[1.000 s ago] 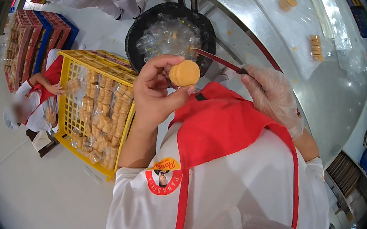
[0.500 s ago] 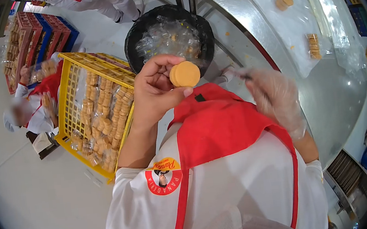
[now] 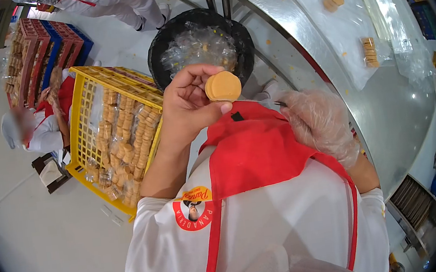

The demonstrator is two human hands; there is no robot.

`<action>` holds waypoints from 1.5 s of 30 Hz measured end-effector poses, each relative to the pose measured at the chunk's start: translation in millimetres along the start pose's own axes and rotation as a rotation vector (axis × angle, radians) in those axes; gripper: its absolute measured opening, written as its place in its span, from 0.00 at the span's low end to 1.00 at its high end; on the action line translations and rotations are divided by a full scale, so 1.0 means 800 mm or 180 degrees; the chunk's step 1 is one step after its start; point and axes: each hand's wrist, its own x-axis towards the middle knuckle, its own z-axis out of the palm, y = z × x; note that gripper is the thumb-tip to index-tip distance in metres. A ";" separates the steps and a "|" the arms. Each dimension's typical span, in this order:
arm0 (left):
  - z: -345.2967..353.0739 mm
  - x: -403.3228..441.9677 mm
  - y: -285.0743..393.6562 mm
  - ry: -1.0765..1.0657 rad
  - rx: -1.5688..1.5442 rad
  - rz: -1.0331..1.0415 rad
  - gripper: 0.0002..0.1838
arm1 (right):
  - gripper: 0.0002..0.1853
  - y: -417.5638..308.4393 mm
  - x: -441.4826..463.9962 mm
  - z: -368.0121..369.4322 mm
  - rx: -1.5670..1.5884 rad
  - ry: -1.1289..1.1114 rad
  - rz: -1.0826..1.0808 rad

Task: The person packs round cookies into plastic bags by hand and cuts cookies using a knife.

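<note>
Left grip (image 3: 186, 99) pinches the biscuits (image 3: 224, 86) at twelve o'clock from centre; at four from them, the gloved right grip (image 3: 317, 123) is closed round a knife (image 3: 280, 103). Crate (image 3: 126, 87) at their eight.

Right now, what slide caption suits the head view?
Left hand holds round biscuits; gloved right hand grips a mostly hidden knife.

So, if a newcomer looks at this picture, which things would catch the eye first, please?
Probably the bright red apron, in the centre. Just above it in the picture, the bare left hand holds a few round golden biscuits, while the gloved right hand is on the right. Next might come the yellow crate at the left, with rows of bagged biscuits.
</note>
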 end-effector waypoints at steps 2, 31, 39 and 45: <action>0.001 -0.001 0.001 0.0024 -0.0033 0.0015 0.30 | 0.09 0.004 0.001 0.009 0.0046 0.0297 0.0287; 0.011 -0.012 -0.005 0.0516 -0.0081 0.0615 0.30 | 0.11 0.000 0.010 0.026 -0.0099 0.0620 0.0135; 0.009 -0.011 -0.002 0.0261 -0.0165 0.0386 0.30 | 0.08 -0.003 0.010 0.016 0.0077 0.0543 0.0423; -0.003 -0.004 -0.001 -0.0031 -0.0565 -0.0013 0.30 | 0.08 0.001 0.006 0.014 -0.0013 0.0638 0.0391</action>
